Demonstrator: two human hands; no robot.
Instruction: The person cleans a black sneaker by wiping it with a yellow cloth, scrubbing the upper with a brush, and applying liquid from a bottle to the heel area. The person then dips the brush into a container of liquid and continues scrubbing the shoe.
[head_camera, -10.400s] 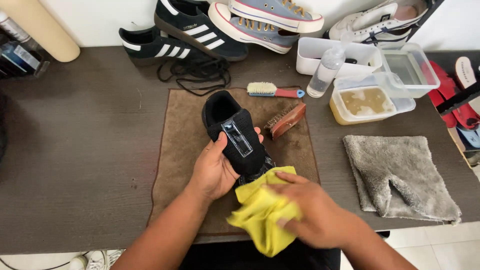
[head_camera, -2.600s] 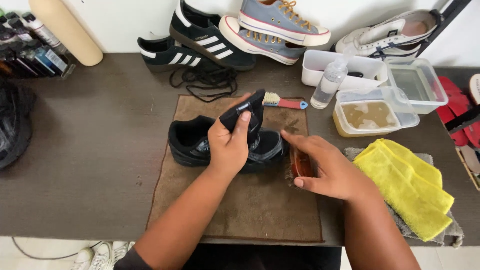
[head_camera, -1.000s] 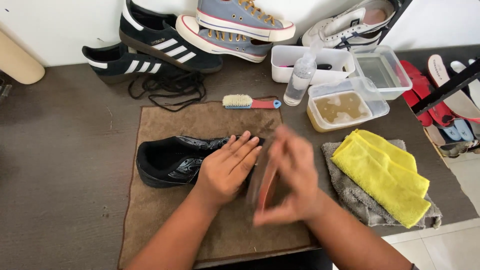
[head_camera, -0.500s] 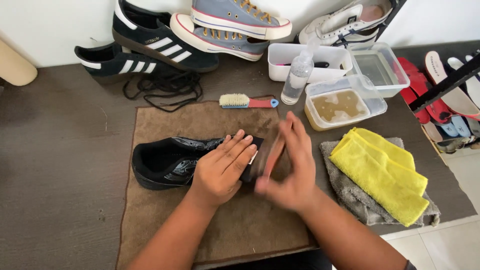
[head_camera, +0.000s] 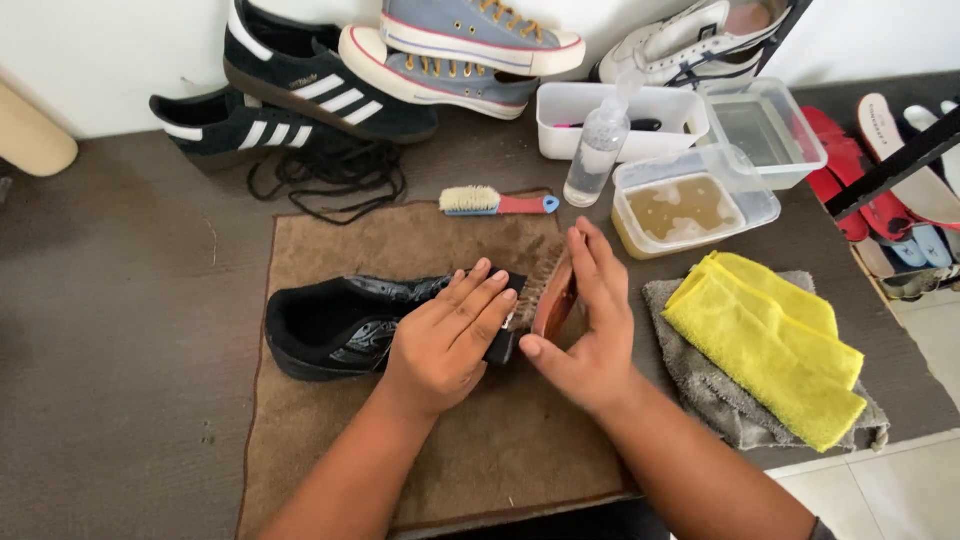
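Pressing flat on the black shoe (head_camera: 345, 325), the left hand (head_camera: 445, 340) has its fingers (head_camera: 480, 295) spread out straight, pinning the toe end down on the brown mat (head_camera: 400, 240). Right hand (head_camera: 590, 335) has its fingers curled snug around a wooden brush (head_camera: 550, 290), bristles facing the shoe's toe at about 9 o'clock from it. Shoe lies on its side mid-mat. At 3 o'clock a yellow cloth (head_camera: 770, 345) sits on a grey towel (head_camera: 700, 385). At 12 o'clock there's a small red-handled brush (head_camera: 495, 203), and a tub of murky water (head_camera: 690, 205) at 1 o'clock on the table (head_camera: 120, 330).
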